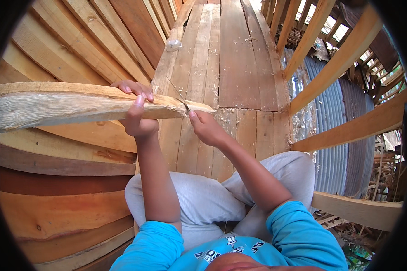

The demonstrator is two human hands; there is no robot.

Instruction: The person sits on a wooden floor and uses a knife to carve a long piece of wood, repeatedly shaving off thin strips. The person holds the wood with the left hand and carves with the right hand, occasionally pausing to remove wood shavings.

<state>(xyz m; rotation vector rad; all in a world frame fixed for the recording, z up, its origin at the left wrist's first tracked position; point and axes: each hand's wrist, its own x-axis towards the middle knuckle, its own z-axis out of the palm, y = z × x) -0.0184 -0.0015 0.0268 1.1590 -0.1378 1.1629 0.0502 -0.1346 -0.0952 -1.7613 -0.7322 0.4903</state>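
Observation:
A long, pale wooden beam (68, 106) reaches in from the left, its rough end lying in front of me. My left hand (139, 108) grips this beam short of that end, fingers over the top and the palm on the near side. Closed around the handle of a thin-bladed knife (178, 95), my right hand (208, 128) is at the beam's end. The blade slants up and away to the left across the wood. Frayed splinters show where the knife meets the beam; the handle is mostly hidden in my fist.
I sit cross-legged on a plank floor (199, 58) strewn with shavings. A small clear container (173, 45) lies farther ahead. Wooden boards (77, 43) line the left. Slanted posts (339, 83) form an open railing on the right, with corrugated metal sheets (332, 135) beyond.

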